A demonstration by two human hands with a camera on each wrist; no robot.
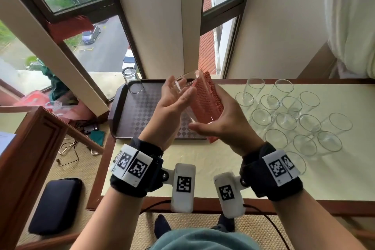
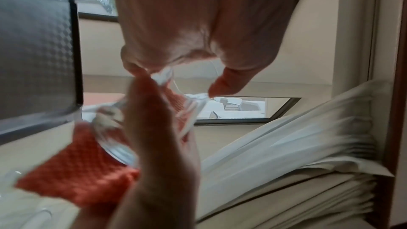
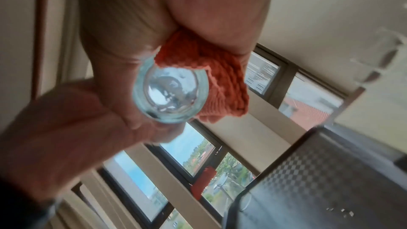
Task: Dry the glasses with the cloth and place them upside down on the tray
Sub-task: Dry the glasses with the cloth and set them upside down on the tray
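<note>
Above the tray [image 1: 129, 107], the left hand [image 1: 172, 103] grips a tilted glass [image 1: 188, 85] with curled fingers. The right hand [image 1: 225, 122] clamps the orange cloth [image 1: 207, 99] against it. More glasses [image 1: 292, 119] stand on the surface [image 1: 203, 166].

Clear, glossy glass tumbler [image 1: 192, 95] against a coarse, waffle-knit orange cloth [image 1: 207, 103], matt; dark plastic tray [image 1: 129, 111] with a checkered embossed base and smooth raised rim; further clear glasses [image 1: 292, 119] on a matt cream tabletop [image 1: 203, 160] framed in polished reddish wood; black fabric wrist bands [image 1: 140, 176] carrying white plastic marker blocks
</note>
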